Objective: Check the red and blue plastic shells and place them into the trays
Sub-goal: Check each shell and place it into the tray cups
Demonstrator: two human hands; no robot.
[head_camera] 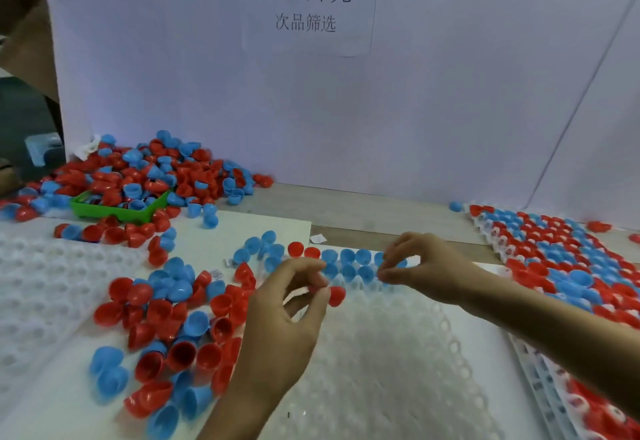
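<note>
Shells in red and blue cover much of the frame. Behind them, a white backboard (pixel 450 93) fills the upper half, with a printed paper sign (pixel 306 3) at top centre. At lower centre lies the white tray (pixel 398 370), its far rows holding blue shells (pixel 349 263) and two red ones (pixel 304 250) while its nearer pockets are bare. A filled tray (pixel 561 266) of mixed colours sits at the right edge, and another white tray (pixel 45 283) lies at the left. A big heap of shells (pixel 152 169) fills the upper left, spilling over a green bin (pixel 114 209). A smaller loose pile (pixel 166 328) lies at lower left, just beside the left hand (pixel 277 328).

That hand pinches a red shell (pixel 336 295) between thumb and forefinger tips, the shell jutting right of the fingertips above the tray's third row. The right hand (pixel 422 266) hovers over the far rows with thumb and forefinger curled together; motion blur hides whether it grips anything.
</note>
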